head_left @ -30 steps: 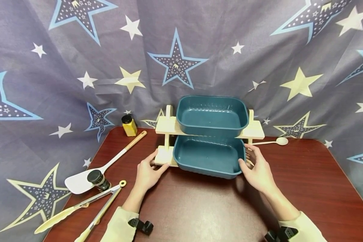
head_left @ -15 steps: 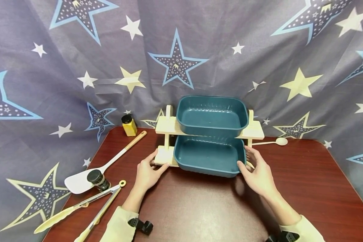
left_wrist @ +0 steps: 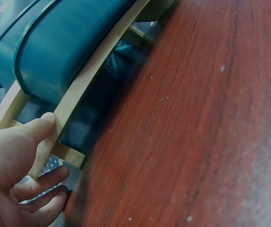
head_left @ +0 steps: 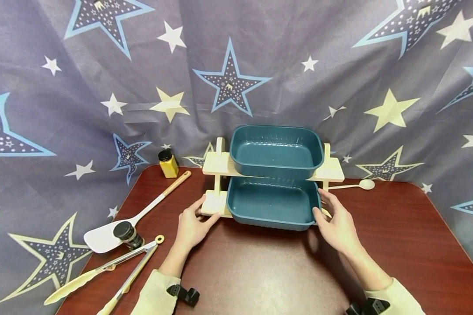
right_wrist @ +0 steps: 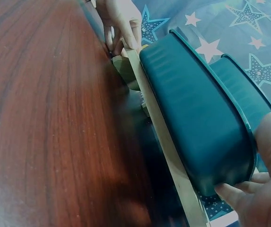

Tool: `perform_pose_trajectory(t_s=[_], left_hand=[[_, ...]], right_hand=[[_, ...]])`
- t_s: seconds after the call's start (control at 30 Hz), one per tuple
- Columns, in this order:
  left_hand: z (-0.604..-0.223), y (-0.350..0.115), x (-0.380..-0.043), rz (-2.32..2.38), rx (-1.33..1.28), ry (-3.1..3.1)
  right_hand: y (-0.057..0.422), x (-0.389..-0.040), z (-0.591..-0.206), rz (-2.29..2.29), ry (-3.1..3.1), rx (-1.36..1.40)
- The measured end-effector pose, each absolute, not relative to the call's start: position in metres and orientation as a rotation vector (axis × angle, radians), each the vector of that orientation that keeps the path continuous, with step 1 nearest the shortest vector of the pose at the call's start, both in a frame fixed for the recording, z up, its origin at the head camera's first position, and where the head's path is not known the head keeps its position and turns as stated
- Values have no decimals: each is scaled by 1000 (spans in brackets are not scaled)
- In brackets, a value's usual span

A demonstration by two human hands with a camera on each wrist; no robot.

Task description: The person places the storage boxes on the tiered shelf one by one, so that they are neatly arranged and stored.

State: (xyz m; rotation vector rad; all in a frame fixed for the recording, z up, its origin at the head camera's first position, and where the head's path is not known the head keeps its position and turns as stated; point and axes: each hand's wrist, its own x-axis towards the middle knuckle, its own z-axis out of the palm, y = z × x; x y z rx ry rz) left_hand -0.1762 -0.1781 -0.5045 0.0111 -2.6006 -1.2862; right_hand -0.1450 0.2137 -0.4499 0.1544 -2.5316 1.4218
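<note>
A two-tier wooden shelf rack [head_left: 214,203] stands at the back of the table, carrying two rectangular teal bins. The upper bin [head_left: 277,153] sits on the top board and the lower bin [head_left: 273,203] on the bottom one, its front overhanging the board's edge. My left hand [head_left: 192,225] grips the left end of the bottom board, thumb on the front edge [left_wrist: 76,90], other fingers beyond the board's end. At the lower bin's right end, my right hand [head_left: 336,224] holds it with the thumb at the rim and fingers along the outer side [right_wrist: 197,127].
To the left lie a white spatula [head_left: 106,236] with a wooden handle and spread tongs [head_left: 114,262], with a black-capped jar [head_left: 128,235] beside them. A yellow jar [head_left: 168,164] stands at the back left. A pale spoon [head_left: 365,184] lies behind right, before a star-patterned curtain [head_left: 284,87].
The lower bin has shifted slightly back and to the right on its board, with my right hand on it. My left hand has stayed on the rack.
</note>
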Motion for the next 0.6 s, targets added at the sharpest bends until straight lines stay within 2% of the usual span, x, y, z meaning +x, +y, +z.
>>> perform_pose_trajectory(t_s=[0.6], left_hand=[[-505,-178,-177,-1257,-15,-2598]], right_hand=[[219,-151,-451,1424,-2505,149]])
